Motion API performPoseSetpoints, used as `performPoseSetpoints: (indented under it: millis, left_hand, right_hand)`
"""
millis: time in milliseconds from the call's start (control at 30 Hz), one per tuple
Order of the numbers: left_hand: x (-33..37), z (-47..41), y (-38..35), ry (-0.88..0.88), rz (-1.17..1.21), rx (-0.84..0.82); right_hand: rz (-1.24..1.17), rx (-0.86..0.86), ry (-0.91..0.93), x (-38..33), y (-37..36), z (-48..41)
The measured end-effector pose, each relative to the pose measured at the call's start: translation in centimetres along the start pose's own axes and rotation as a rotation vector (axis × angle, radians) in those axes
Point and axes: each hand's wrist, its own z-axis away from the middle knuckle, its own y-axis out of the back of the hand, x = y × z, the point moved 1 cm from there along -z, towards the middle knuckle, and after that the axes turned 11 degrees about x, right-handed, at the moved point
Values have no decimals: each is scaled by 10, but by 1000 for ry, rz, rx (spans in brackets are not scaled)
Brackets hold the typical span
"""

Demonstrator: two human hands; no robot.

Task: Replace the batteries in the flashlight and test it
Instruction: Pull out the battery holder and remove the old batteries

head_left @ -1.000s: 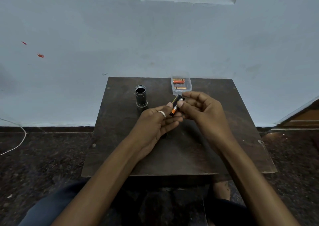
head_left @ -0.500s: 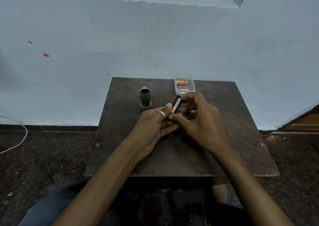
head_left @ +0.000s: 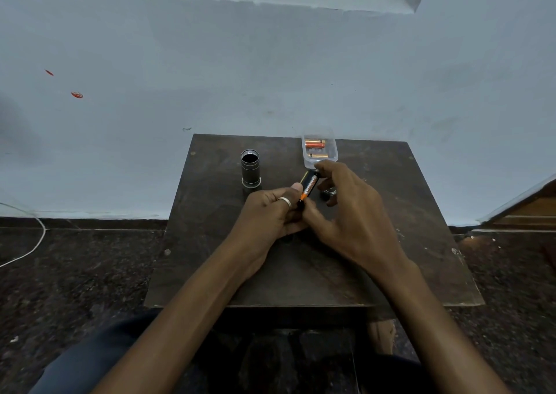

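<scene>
Battery (head_left: 309, 185) pinched between both hands, mid-table (head_left: 391, 183)

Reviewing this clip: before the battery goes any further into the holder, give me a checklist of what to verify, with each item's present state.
1. Battery gripped by both left hand and right hand: ok.
2. Battery polarity matches the holder: cannot tell.
3. Flashlight head standing upright on the table, clear of the hands: ok.
4. Spare batteries within reach in the clear container: ok.
5. Small metal ring part on the table, not lost: ok, partly hidden by the right hand.
</scene>
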Motion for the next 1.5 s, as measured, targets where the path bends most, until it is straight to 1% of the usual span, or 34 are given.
performPoseSetpoints:
  millis: [200,433,600,733,833,933,1000,1133,1200,1300,1367,1400,1433,1467,1500]
  left_hand:
    - [-2,0,-1,-21,-56,-12]
    - [-5,1,-1,-45,-111,-12]
    - [-4,2,-2,-53,-139,-21]
    - [-4,3,-3,4,-85,-16]
    - [-3,2,-2,24,-58,-4]
    - [-1,1,-2,41,-40,7]
    - [1,2,-2,51,-42,17]
    - [3,2,-4,72,-46,7]
    - [3,3,-5,80,-44,4]
    - [4,5,-6,86,-23,5]
    - [6,4,-5,90,-14,10]
    - [7,4,-3,93,-12,18]
    - [8,4,-2,95,-13,30]
    - [8,3,0,98,-16,42]
    - [9,3,1,101,-19,52]
  right_hand:
    - [86,-8,18,-4,3,2]
    - [224,-50,101,-7,1,4]
    - [196,-64,111,-6,3,5]
    - [158,-78,104,-2,6,3]
    - [161,-132,151,-2,3,2]
    - [103,-185,172,2,2,2]
    - [109,-163,193,4,3,2]
    - [137,-59,222,3,4,0]
    - [59,31,135,1,5,-1]
    - [-149,180,-164,8,6,-9]
    - [-299,249,-366,16,9,-15]
    - [-335,269,-446,22,11,-18]
    - [-326,270,-503,28,14,-20]
    - [-266,250,-537,35,17,-20]
    - [-152,203,-541,43,18,-20]
